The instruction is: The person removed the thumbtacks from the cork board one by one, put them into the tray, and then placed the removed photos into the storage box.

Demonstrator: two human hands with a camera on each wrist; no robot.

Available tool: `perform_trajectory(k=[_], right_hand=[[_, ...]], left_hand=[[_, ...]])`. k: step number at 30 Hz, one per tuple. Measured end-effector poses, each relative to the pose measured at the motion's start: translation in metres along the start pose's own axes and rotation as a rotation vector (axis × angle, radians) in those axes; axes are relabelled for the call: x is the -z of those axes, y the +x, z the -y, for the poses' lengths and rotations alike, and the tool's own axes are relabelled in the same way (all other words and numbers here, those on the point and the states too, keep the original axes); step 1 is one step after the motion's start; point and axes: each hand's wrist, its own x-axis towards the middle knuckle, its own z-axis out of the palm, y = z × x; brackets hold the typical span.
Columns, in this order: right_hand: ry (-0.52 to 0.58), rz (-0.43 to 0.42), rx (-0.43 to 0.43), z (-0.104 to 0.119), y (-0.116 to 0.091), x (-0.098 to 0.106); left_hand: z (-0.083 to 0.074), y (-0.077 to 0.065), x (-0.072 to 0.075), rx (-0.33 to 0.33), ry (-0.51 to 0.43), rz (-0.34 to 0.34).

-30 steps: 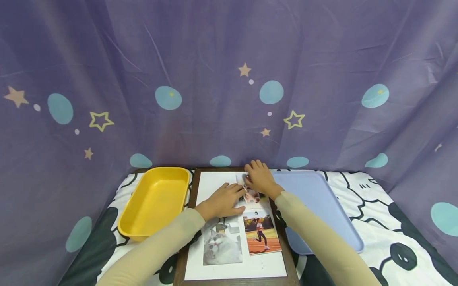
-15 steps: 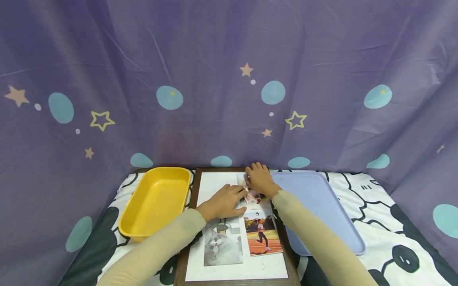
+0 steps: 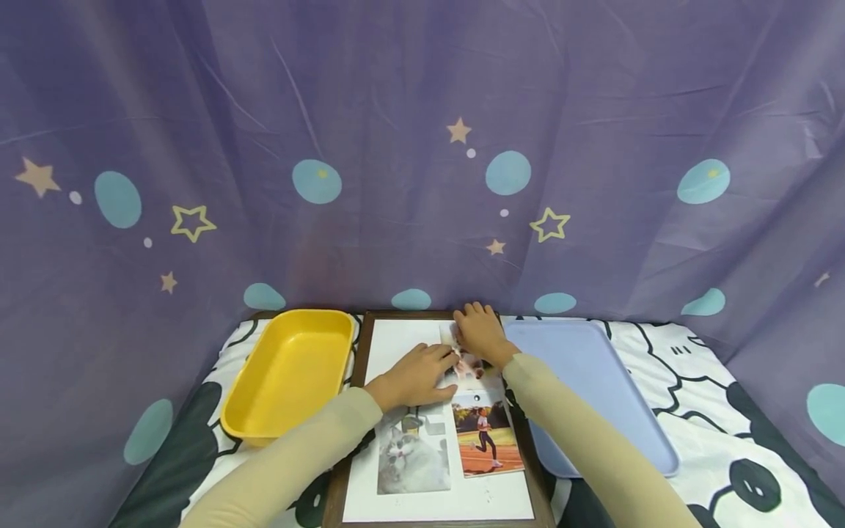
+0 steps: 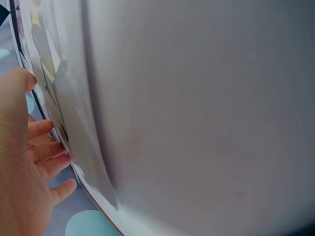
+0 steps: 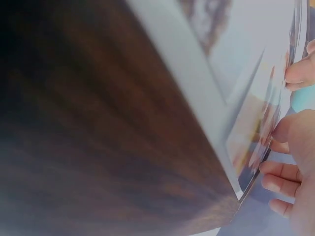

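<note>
A white board [image 3: 370, 495] in a brown wooden frame lies before me with several photo prints on it. My left hand [image 3: 412, 378] reaches across, its fingertips at the left side of the upper right photo [image 3: 470, 369]. My right hand [image 3: 482, 336] is over that photo's top, its thumb at the surface and its other fingers loosely bent by the frame's far edge. The hands cover much of this photo, and what lies under the right thumb is hidden. Nearer are a white cat photo [image 3: 414, 460] and a runner photo [image 3: 487, 438] with a small dark dot at its top.
Left of the board stands a yellow basin [image 3: 287, 374]; on its right lies a pale blue tray [image 3: 581, 381]. A black and white patterned cloth [image 3: 706, 389] is beneath them. A purple curtain [image 3: 396, 242] hangs just behind the board.
Both hands stay at the upper right photo with very little motion. The whole head view has shifted slightly to the right and down.
</note>
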Motion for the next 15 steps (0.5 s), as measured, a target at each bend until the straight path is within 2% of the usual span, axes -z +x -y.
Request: perform_trajectory(k=[8,15], right_hand=[[0.008,-0.067,0.016,-0.0019,-0.0003,0.0],[-0.005,-0.018,0.014,-0.003,-0.0004,-0.0013]], left_hand=[[-0.0001,0.0007,-0.0011,0.009,0.029,0.0],[-0.0012,0.0019,-0.0027,0.025,0.03,0.043]])
